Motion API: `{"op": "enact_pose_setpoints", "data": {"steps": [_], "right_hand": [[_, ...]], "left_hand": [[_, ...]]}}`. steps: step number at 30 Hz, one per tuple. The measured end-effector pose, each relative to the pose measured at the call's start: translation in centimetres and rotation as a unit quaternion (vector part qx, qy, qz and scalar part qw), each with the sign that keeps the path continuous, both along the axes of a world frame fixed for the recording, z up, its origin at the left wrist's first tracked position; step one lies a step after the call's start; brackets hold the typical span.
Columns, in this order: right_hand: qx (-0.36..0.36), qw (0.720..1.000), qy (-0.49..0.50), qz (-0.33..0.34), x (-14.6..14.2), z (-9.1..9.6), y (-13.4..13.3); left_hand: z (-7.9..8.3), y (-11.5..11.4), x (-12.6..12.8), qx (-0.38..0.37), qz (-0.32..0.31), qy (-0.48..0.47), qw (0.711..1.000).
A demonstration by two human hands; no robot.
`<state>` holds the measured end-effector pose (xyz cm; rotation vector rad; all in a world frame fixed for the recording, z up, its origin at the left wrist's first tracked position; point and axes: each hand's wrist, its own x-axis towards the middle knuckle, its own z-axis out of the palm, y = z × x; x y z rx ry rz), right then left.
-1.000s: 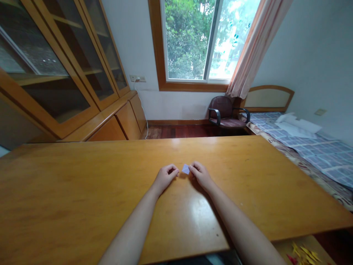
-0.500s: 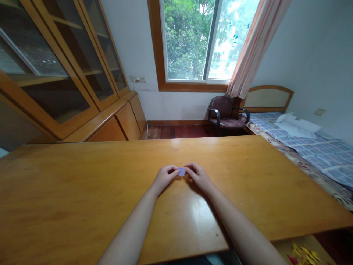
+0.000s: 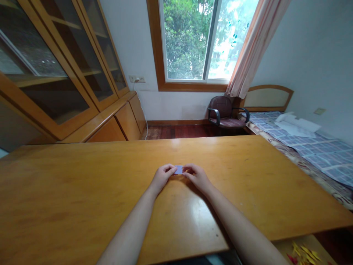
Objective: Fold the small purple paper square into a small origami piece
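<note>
Lilac and very small, the folded paper piece (image 3: 178,169) sits pinched between the two hands just above the wooden table (image 3: 82,191), near its middle. Left hand (image 3: 162,176) grips its left edge with curled fingertips closed on it, and right hand (image 3: 196,176) closes thumb and forefinger on its right edge. Beyond the table stand a dark red armchair (image 3: 224,114), a bed (image 3: 311,147) and a glass-fronted wooden cabinet (image 3: 55,73).

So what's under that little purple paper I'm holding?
Only the wooden table shows beneath the small purple paper, pinched between the left hand and right hand. The hands cover its side edges and its underside is hidden, so whether it touches the tabletop cannot be told.
</note>
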<state>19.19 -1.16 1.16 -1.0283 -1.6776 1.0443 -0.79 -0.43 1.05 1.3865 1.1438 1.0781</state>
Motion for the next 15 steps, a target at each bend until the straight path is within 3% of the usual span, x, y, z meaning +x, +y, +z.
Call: {"op": "enact_pose_setpoints", "data": {"steps": [9,15], "right_hand": [[0.099,0.995,-0.024,0.005,0.17,-0.22,0.21],[0.120,0.993,0.003,0.017,0.28,-0.30,0.45]], "left_hand": [[0.60,-0.26,0.33,0.011,-0.015,0.036,0.999],[0.49,-0.26,0.44,-0.020,-0.021,0.007,1.000]]}}
